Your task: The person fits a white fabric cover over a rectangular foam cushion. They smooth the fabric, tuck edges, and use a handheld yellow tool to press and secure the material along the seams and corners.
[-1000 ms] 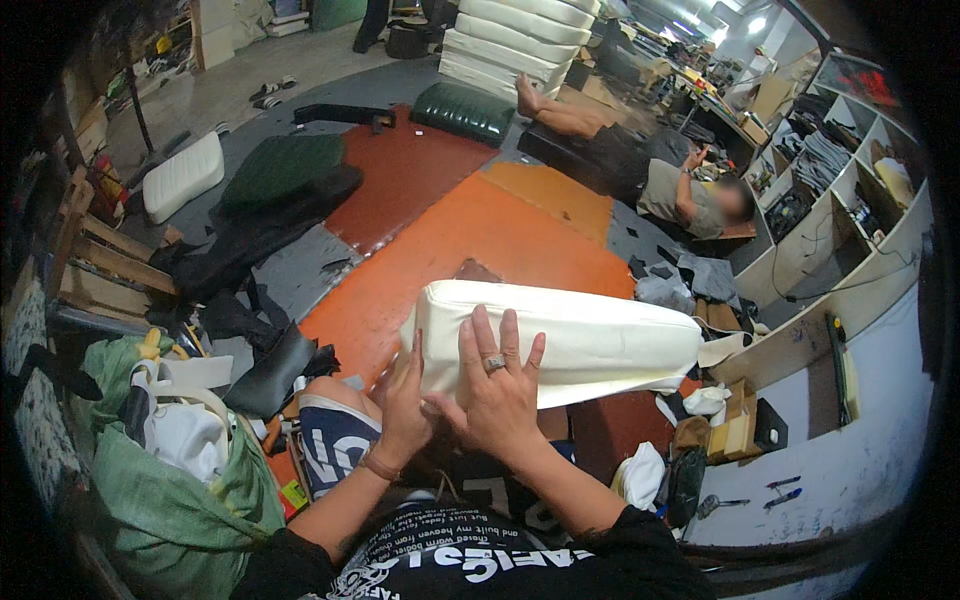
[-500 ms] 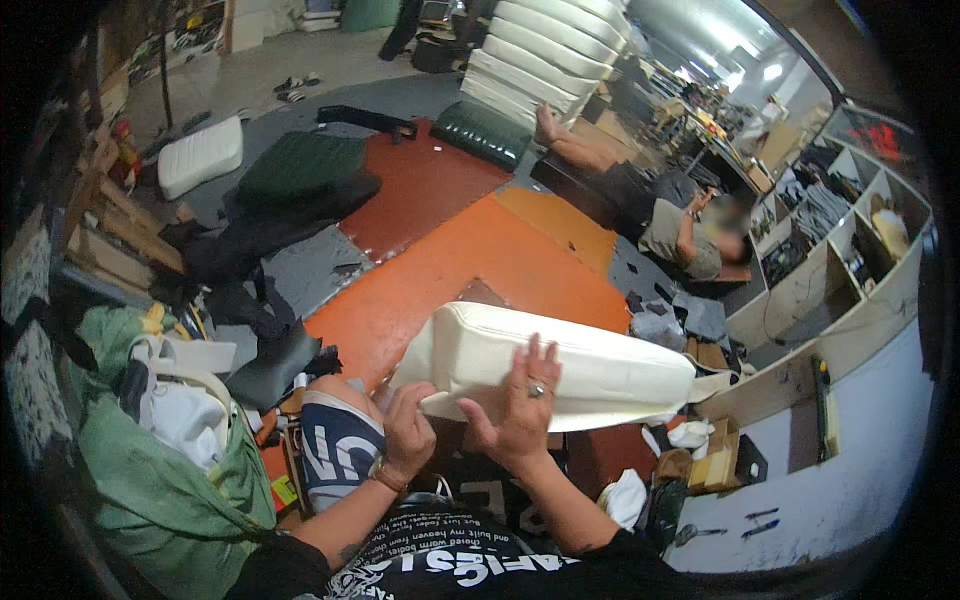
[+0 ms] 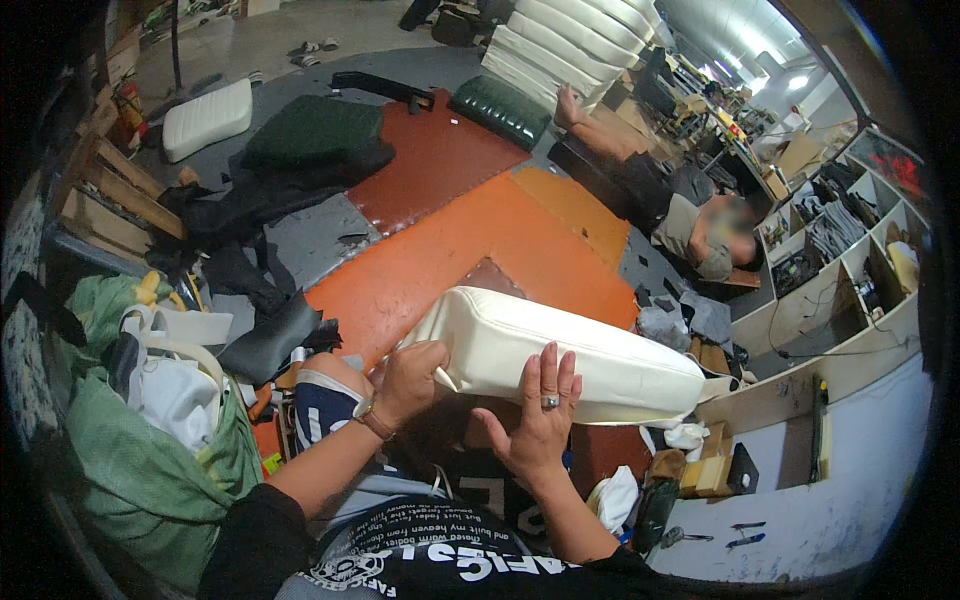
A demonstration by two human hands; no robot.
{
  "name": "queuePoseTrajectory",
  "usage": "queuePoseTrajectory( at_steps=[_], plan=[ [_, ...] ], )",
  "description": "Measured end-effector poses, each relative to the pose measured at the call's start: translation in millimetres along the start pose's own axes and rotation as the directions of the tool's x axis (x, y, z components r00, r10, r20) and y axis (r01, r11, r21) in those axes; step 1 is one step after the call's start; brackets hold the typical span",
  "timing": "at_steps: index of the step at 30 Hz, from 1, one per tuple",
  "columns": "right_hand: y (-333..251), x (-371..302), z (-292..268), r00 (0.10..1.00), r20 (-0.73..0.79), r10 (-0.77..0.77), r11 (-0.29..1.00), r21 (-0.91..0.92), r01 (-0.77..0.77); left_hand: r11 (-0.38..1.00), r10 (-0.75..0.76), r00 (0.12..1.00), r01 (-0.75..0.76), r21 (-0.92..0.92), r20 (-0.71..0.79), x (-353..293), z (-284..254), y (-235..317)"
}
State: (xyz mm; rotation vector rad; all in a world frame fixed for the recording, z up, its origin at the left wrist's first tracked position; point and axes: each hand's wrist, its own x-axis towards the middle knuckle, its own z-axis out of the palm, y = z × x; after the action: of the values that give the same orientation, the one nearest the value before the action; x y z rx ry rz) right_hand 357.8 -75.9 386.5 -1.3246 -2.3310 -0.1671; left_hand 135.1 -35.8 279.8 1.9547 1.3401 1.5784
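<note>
A long cream-white seat cushion (image 3: 560, 345) with a stitched seam along its edge lies across in front of me. At its left end my left hand (image 3: 412, 378) is closed in a fist on the loose edge of the white cover (image 3: 450, 381). My right hand (image 3: 535, 415), with a ring on one finger, is spread out, its fingers resting flat against the cushion's near side. The cushion's underside is hidden from me.
Orange and brown sheets (image 3: 430, 270) cover the floor ahead. A green sack (image 3: 150, 450) with white scraps stands at left. Shelving (image 3: 830, 300) runs along the right. Another person (image 3: 690, 220) reclines beyond. White cushions (image 3: 570, 45) are stacked at the back.
My left hand has gone from a pinch at the cushion's corner to a fist pulling the cover edge out. The right hand stays flat, slightly lower on the side. The view has shifted a little.
</note>
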Motion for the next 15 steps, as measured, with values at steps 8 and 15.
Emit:
queuePoseTrajectory(
  at_steps=[8,15],
  plan=[
    [7,-2,-8,0.998,0.056,-0.001,0.998,0.064,-0.003,0.995,-0.095,0.995,0.095,-0.003,-0.038,-2,11,19],
    [46,45,-52,0.912,-0.387,0.138,0.990,0.094,-0.110,0.999,-0.043,0.991,0.045,-0.018,0.123,1,-4,-1]
  ],
)
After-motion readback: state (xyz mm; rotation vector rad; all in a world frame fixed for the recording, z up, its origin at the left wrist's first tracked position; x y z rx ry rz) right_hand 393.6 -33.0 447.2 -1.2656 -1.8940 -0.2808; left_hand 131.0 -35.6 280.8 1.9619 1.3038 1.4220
